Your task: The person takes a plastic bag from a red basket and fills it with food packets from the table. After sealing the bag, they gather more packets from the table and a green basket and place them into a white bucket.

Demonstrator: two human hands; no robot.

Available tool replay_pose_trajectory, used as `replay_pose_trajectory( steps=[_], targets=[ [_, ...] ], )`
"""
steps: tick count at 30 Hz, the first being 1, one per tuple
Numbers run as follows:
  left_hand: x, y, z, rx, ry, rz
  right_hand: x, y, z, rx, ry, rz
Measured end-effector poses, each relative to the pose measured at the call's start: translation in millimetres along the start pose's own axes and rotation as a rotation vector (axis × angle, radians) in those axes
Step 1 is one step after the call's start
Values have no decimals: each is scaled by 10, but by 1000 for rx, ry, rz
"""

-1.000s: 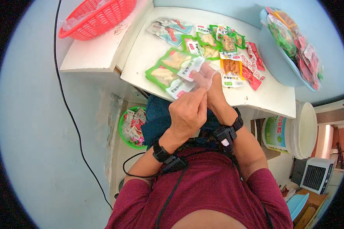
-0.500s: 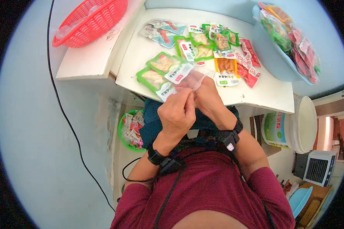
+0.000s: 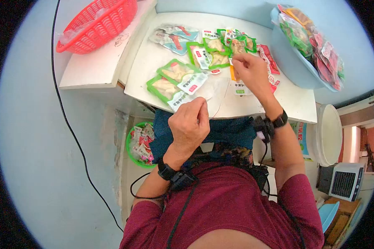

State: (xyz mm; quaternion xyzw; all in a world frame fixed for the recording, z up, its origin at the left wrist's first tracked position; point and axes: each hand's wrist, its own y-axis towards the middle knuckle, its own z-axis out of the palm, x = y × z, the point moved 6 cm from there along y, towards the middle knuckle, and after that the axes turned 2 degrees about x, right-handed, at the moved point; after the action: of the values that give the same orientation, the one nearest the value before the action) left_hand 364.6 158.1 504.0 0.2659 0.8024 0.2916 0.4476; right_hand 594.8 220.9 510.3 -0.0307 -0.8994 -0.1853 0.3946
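The left hand (image 3: 190, 123) is held just in front of the near edge of the white table (image 3: 286, 106). Its fingers are curled in tightly, and the near corner of a clear plastic bag (image 3: 218, 88) appears to be pinched between the thumb and the forefinger. The rest of the bag is laid flat on the table top, just beside two large green-edged packets (image 3: 175, 71), and one side of it is touching their white labels.

The right hand (image 3: 250, 71) is stretched further over the table, well apart from the left one. Its fingers are bent and the fingertips are brought together near a small green packet (image 3: 239, 45) in the back row; whether anything is gripped between them cannot be told. An orange packet (image 3: 238, 85) is partly covered by this hand.

More packets are spread on the table: blue-grey packets (image 3: 174, 35) are seen at the far left and red packets (image 3: 269, 56) just beside the right hand. A blue basin (image 3: 287, 58) filled with mixed packets is placed at the right end of the table. A red basket (image 3: 97, 20) is set on a white board (image 3: 91, 68) at the left. Under the table a green basket (image 3: 133, 157) with small packets is seen on the floor, and a white bucket (image 3: 334, 137) is stood at the right. A black band with a cable is worn on each wrist
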Motion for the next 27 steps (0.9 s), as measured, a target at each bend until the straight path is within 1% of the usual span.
replay_pose_trajectory(
  steps=[2, 3, 5, 8, 11, 14, 15, 18, 19, 22, 26, 27],
  targets=[
    [17, -11, -4, 29, 4, -37, 91, 209, 71, -14, -272, -238],
    [23, -22, -7, 45, 7, -57, 90, 326, 122, -8, -277, -281],
    [-3, -12, -12, 70, 45, -32, 98, 574, 232, 3, -286, -370],
    [-23, 12, -17, 97, 59, -21, -11, 959, 409, 145, -392, -314],
    [-44, 31, -21, 87, 59, -6, -78, 1302, 515, 262, -478, -425],
    [-44, 31, -15, 83, 50, 3, -173, 1583, 661, 452, -624, -293],
    [-59, 36, -20, 89, 51, 10, -164, 1601, 654, 615, -513, -21],
    [-62, 36, -14, 98, 42, 14, -87, 1704, 726, 709, -667, -129],
    [-63, 37, -15, 110, 47, 10, -110, 1739, 760, 787, -643, -77],
    [-43, 42, -11, 109, 26, 11, -77, 1763, 826, 819, -674, -97],
    [-17, 34, -15, 105, 19, 12, -173, 1870, 923, 770, -708, -134],
    [-17, 30, -13, 102, 20, 16, -84, 1838, 880, 750, -726, -146]
  ],
)
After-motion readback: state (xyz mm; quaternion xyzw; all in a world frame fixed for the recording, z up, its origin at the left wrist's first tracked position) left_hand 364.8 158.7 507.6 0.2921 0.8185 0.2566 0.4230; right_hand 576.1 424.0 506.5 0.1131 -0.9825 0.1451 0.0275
